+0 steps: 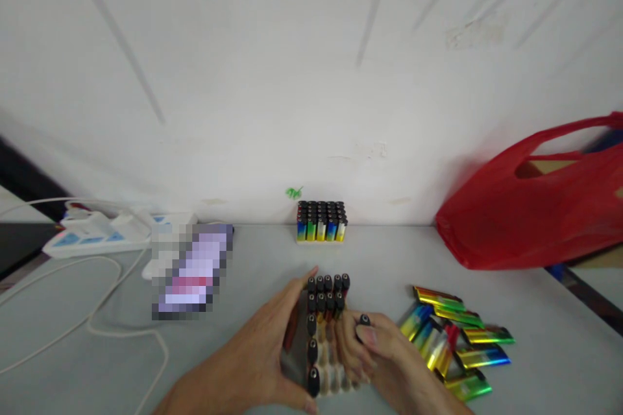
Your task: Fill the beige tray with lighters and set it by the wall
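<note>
A clear plastic tray [335, 377] stands on the table, its back two rows and left column holding upright black-topped lighters [320, 303]. My left hand [253, 350] grips the tray's left side, fingers behind and thumb at the front corner. Beside the tray's right edge, my right hand [389, 353] pinches one lighter [364, 320], whose black top shows above the thumb; the hand hides its body. Several shiny coloured lighters [479, 356] lie in a loose pile right of my right hand. Against the wall stands a full block of lighters [321, 224].
A white power strip [97, 237] with plugs and white cables [117, 332] lies at the left. Near it is a phone [199, 272], partly pixelated. A red bag [530, 207] sits at the back right. The white wall [311, 78] rises behind the table.
</note>
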The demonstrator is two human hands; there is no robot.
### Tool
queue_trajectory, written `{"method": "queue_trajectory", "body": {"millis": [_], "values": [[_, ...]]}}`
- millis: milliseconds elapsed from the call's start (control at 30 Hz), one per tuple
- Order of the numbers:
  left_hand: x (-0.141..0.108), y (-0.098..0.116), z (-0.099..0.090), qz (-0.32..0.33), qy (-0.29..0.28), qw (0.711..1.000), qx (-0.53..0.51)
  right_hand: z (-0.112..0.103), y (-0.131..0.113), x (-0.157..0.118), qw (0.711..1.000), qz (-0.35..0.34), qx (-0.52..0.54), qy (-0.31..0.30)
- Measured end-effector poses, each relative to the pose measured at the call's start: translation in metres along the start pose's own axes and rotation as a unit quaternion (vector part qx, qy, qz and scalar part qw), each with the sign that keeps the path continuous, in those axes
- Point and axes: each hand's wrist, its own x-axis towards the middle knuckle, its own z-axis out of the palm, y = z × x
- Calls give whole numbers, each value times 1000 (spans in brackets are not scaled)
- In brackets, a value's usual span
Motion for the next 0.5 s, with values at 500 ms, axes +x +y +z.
{"method": "queue_trajectory", "body": {"millis": [500], "values": [[0,-2,0,3,-1,1000,21,3,-16,-7,1000,-13,-25,8]]}}
